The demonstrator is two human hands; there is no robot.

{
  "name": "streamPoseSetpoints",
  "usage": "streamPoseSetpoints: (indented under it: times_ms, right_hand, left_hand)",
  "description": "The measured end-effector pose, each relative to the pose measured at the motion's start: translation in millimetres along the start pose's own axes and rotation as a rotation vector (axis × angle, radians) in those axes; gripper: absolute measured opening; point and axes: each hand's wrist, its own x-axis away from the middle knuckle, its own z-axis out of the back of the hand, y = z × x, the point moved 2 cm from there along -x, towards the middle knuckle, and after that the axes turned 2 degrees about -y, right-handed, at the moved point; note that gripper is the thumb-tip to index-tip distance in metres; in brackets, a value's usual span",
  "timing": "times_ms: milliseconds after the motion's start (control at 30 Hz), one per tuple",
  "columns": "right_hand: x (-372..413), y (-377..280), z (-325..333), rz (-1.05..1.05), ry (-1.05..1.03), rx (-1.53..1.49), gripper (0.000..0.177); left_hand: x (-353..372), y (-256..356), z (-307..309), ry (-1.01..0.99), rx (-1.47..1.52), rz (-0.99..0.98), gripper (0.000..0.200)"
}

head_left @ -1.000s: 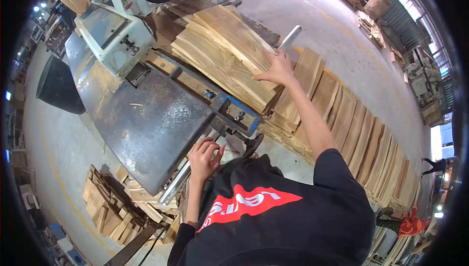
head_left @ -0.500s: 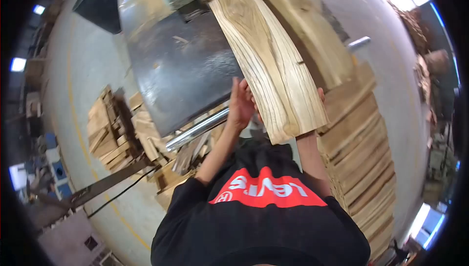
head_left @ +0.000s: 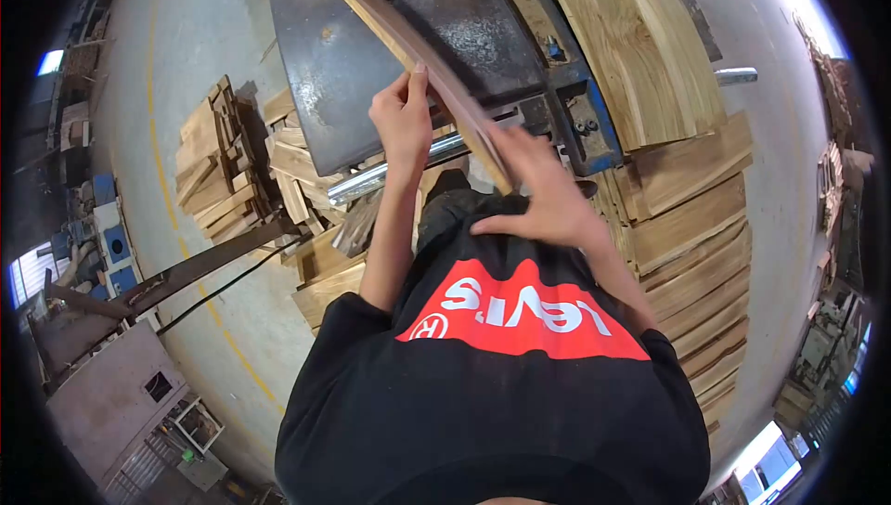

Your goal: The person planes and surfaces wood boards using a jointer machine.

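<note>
A wooden board (head_left: pixel 445 87) is tipped up on its long edge above the dark metal machine table (head_left: pixel 325 69), showing a narrow edge and a blurred face. My left hand (head_left: pixel 402 124) is closed on the board's left side, thumb up along its edge. On the other side is my right hand (head_left: pixel 548 194), fingers spread and thumb stretched out toward my shirt. Its fingertips, smeared by motion, overlap the board's face near the lower end.
Wide planks (head_left: pixel 622 41) lie right of the machine table, beyond a blue-edged frame (head_left: pixel 594 129). Below them is a long stack of boards (head_left: pixel 696 264). A shiny metal roller (head_left: pixel 371 183) runs along the table's front. Wood offcuts (head_left: pixel 218 171) are piled at left.
The board has turned from broad face up to standing on its edge and shifted left. My left hand has moved up and left along it; my right hand has come out from behind and spread its fingers.
</note>
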Motion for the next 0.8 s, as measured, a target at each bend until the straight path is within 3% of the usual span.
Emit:
streamPoseSetpoints:
  times_ms: [33,67,100,200,233,333,367,467,600,633,733,800]
  right_hand:
    - [-1.4,-8.6,-6.4,-0.005,-0.027,0.063,0.075]
    - [0.6,-1.8,-17.2,-0.148,-0.06,0.008,0.072]
    - [-1.2,18.5,-31.3,-0.026,0.07,0.028,0.067]
    - [-3.7,38.5,-28.0,0.006,0.229,-0.073,0.066]
    - [-3.6,42.7,-30.6,-0.056,0.232,-0.107,0.065]
    - [-2.5,59.2,-36.1,-0.261,0.281,-0.204,0.064]
    - [2.3,82.5,-54.6,-0.217,0.273,-0.159,0.063]
    - [11.3,131.5,-110.1,-0.247,0.366,-0.725,0.062]
    - [15.4,112.2,-83.3,-0.698,0.297,-1.194,0.054]
    - [17.4,116.4,-89.4,-0.643,0.381,-1.325,0.046]
    - [21.1,125.6,-98.2,-0.663,0.42,-1.417,0.042]
    - [22.1,126.0,-95.8,-0.774,0.36,-1.271,0.036]
  left_hand:
    - [5.7,13.6,-1.3,-0.044,0.021,0.031,0.036]
    - [14.5,29.8,3.0,-0.091,0.044,0.057,0.034]
    - [19.8,37.9,8.0,-0.138,0.067,0.078,0.036]
    - [24.8,12.3,23.2,-0.51,0.202,-0.047,0.065]
    - [28.4,4.4,32.1,-0.585,-0.222,-0.167,0.111]
    - [71.7,-13.6,21.5,-0.414,-1.013,-0.283,0.141]
    - [78.3,-30.4,18.6,-0.442,-0.991,-0.287,0.148]
    - [85.9,-76.6,17.8,-0.327,-0.786,-0.413,0.141]
    - [82.9,-67.7,8.1,-0.312,-0.79,-0.483,0.135]
    - [81.1,-64.3,3.7,-0.311,-0.767,-0.496,0.131]
    - [68.5,-78.9,-11.0,-0.279,-0.767,-0.567,0.126]
    - [59.8,-87.1,-21.6,-0.261,-0.763,-0.594,0.124]
